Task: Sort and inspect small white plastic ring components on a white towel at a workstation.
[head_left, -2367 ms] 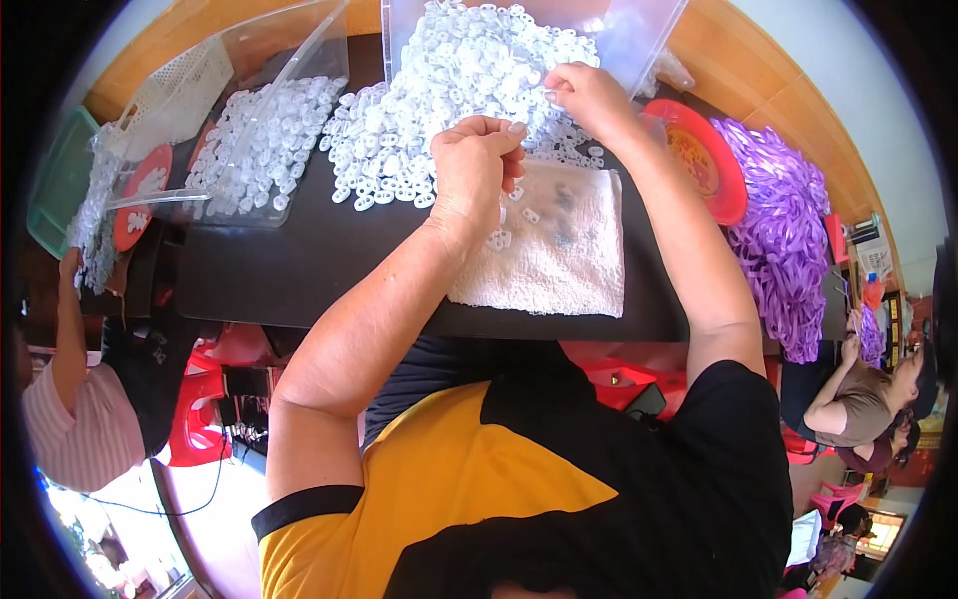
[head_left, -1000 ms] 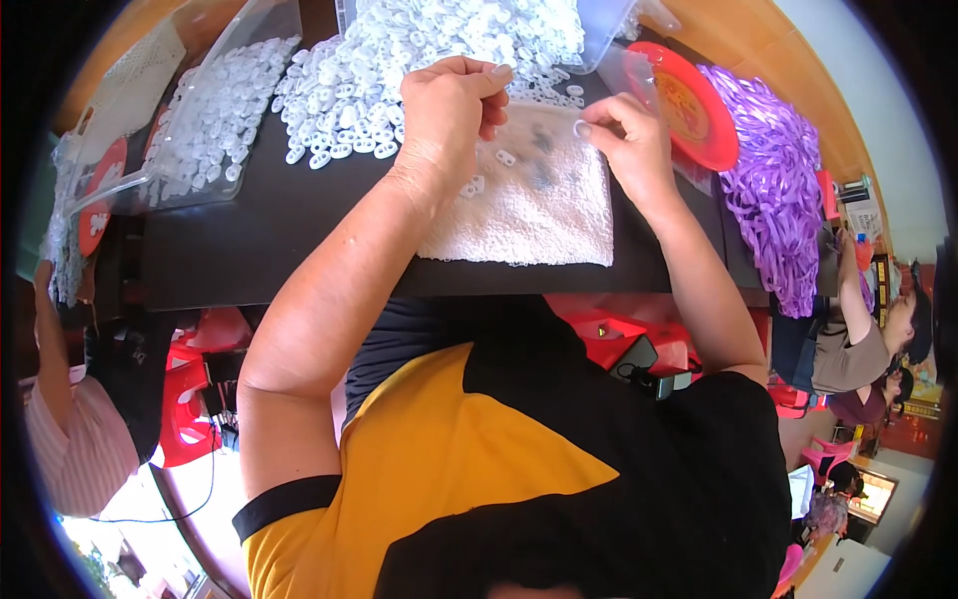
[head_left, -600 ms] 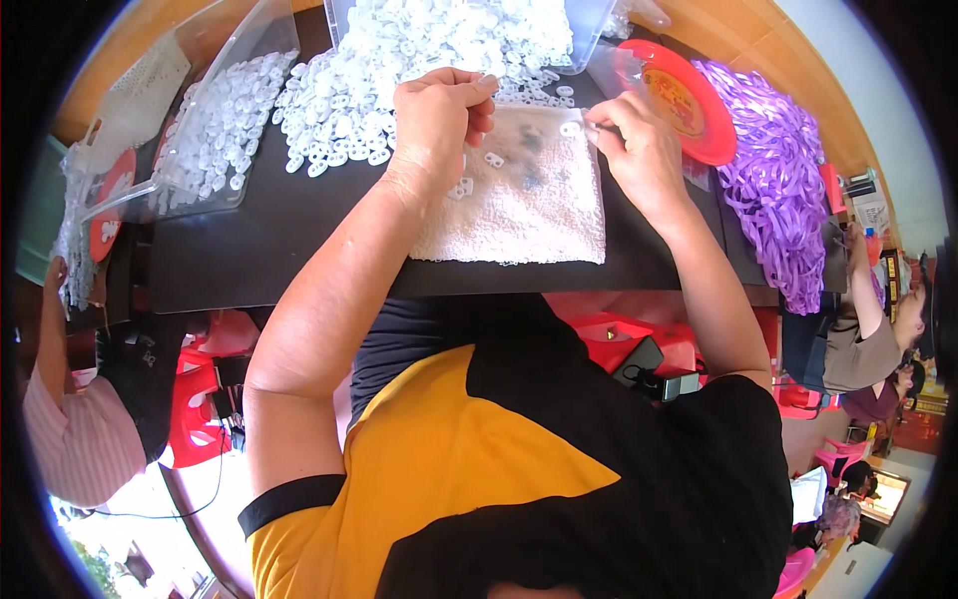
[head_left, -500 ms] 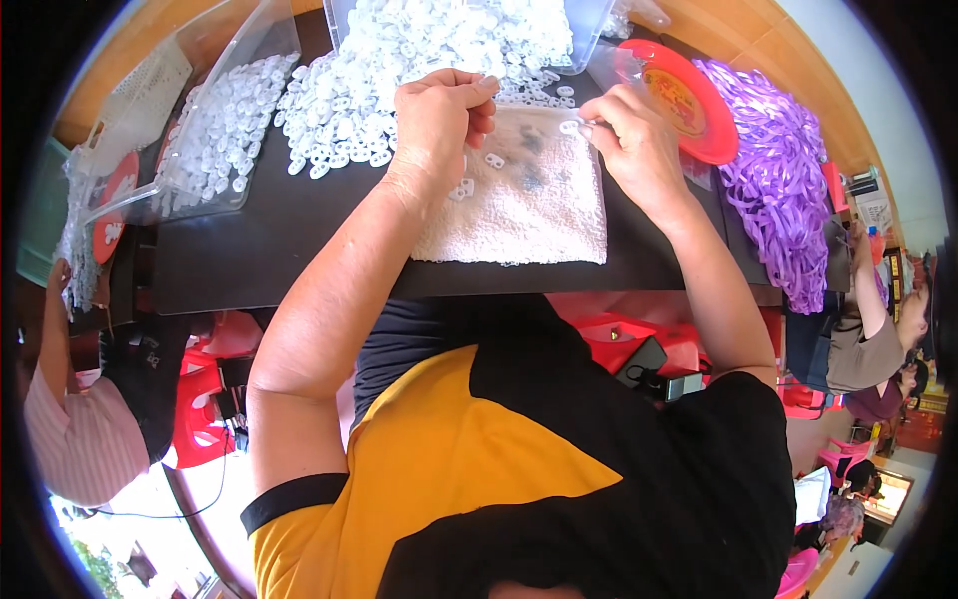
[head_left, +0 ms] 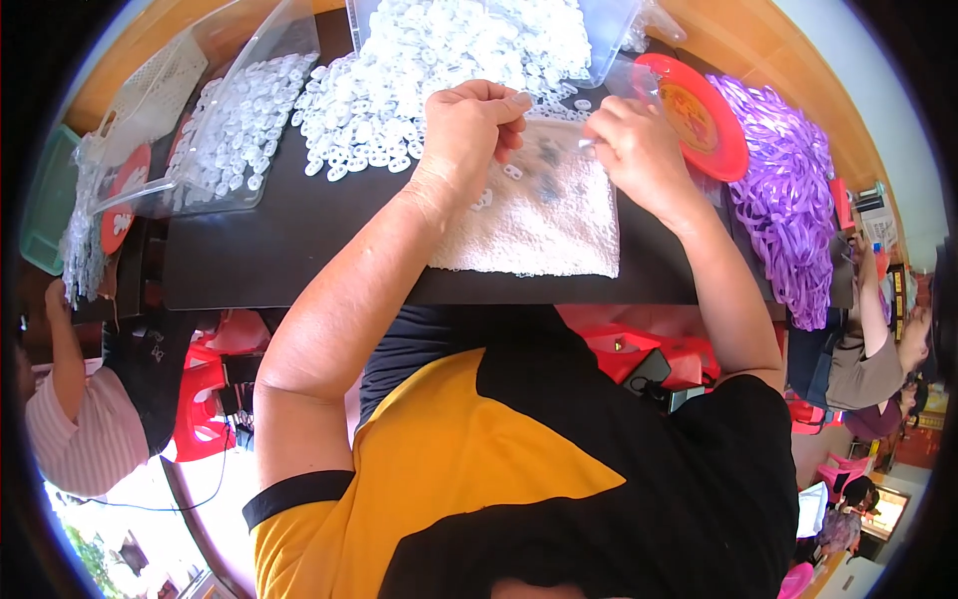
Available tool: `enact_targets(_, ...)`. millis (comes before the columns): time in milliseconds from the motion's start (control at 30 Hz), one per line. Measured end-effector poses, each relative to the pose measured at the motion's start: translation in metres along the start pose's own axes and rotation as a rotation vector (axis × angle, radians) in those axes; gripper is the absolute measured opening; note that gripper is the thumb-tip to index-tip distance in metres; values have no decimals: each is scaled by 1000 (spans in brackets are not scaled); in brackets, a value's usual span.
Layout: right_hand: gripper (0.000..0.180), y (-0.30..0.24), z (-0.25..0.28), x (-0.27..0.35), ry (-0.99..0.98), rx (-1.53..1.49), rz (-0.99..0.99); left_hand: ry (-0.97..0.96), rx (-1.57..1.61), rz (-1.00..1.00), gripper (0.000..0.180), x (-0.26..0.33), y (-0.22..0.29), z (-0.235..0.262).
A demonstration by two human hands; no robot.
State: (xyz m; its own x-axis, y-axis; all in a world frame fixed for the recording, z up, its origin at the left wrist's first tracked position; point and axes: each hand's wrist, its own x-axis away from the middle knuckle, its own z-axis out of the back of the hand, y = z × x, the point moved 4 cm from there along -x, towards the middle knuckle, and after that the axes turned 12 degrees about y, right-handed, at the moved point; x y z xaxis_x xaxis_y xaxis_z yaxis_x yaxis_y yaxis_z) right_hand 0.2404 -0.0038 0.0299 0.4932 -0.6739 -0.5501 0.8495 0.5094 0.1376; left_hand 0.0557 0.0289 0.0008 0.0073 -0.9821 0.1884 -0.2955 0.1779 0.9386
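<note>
A pale textured cloth [head_left: 539, 235] with dark smudges lies on the dark table before me. Above its left far edge is my left hand [head_left: 464, 135], thumb and forefinger pinched together; anything between them is too small to make out. At the cloth's far right corner my right hand [head_left: 639, 150] is closed, with a small white plastic piece [head_left: 587, 143] sticking out from its fingertips. One loose white two-holed piece [head_left: 513, 172] rests on the cloth, and others [head_left: 481, 200] lie beside my left wrist.
A big heap of white pieces [head_left: 364, 115] spills from a clear bin at the back. Another clear box [head_left: 235, 125] of pieces stands left. A red plate [head_left: 723, 125] and a pile of purple straps [head_left: 783, 200] are at right. Other people [head_left: 85, 429] sit on both sides.
The white piece in my right hand has turned from showing its flat face to a narrower, tilted side. My left hand keeps its pinch. The whole view has shifted slightly.
</note>
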Motion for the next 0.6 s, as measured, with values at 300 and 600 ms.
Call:
enact_targets(300, 15, -1, -8, -31, 147, -1143, -827, 6, 5, -27, 10, 5, 2, -2)
enact_targets(600, 18, -12, -14, -25, 180, -1270, -986, 18, -22, -76, 12, 6, 3, -2)
